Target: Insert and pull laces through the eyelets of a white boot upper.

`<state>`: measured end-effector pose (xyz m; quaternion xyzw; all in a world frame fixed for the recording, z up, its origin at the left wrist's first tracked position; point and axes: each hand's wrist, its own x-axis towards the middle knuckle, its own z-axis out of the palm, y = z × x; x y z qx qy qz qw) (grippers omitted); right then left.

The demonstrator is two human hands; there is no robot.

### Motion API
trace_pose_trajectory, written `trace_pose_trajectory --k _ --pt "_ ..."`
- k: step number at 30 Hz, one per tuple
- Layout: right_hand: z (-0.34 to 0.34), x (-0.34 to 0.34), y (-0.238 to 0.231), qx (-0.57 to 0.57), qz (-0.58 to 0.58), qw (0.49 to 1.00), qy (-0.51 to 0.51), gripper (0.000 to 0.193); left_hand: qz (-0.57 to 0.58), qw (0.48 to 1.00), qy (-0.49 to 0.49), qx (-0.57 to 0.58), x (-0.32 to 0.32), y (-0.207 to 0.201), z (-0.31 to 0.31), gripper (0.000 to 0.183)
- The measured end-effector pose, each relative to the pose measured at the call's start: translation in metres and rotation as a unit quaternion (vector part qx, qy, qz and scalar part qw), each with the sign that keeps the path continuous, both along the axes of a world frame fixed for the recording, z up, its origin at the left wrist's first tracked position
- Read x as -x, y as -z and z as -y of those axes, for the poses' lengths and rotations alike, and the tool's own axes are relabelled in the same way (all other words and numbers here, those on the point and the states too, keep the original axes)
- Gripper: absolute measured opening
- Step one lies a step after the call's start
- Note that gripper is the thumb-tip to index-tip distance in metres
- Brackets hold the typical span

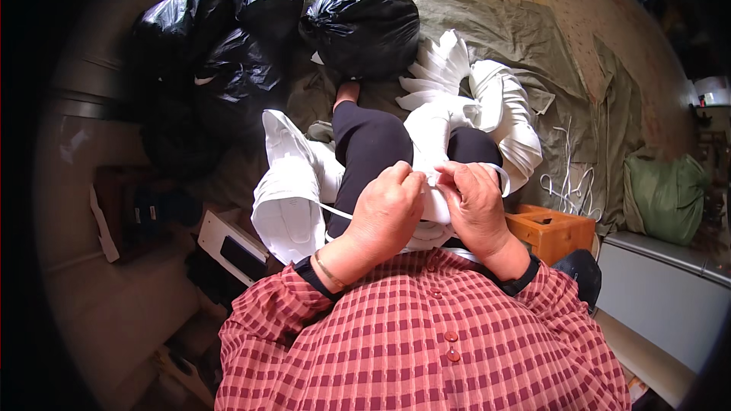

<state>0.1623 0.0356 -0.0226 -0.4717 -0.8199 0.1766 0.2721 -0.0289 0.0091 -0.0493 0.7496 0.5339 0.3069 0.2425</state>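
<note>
Over my lap lies a white shoe upper (434, 209), partly hidden beneath my fingers. My left hand (390, 205) is closed at its upper edge, thumb and forefinger pinched together. Close beside it, my right hand (474, 202) pinches at the same spot with bent fingers. A white lace (335, 211) runs out to the left from under my left hand, and another stretch of white lace (502, 176) loops past my right hand. What exactly sits between the fingertips is too small to see. Stacked white uppers (506, 118) lie beyond my right knee; more white uppers (285, 190) rest to my left.
Black plastic bags (362, 27) are heaped at the far left and middle on a greenish cloth (510, 27). Loose white laces (569, 183) hang beside a wooden box (552, 230). A green sack (664, 196) and a grey chest (659, 281) stand at the right.
</note>
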Motion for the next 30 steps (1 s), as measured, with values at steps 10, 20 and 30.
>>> trace_pose_trajectory --k 10,20,30 --pt "0.004 0.000 0.006 0.040 -0.017 0.999 0.030 0.035 -0.183 0.974 0.114 -0.072 -0.008 -0.014 -0.022 0.021" --pt "-0.001 0.000 0.000 0.044 -0.025 0.997 0.059 0.041 -0.050 0.996 -0.050 -0.047 0.066 -0.049 -0.035 0.019" --pt "-0.021 -0.014 -0.008 0.524 -0.424 0.733 0.085 0.039 -0.043 0.984 -0.065 0.161 0.005 -0.010 -0.019 0.037"
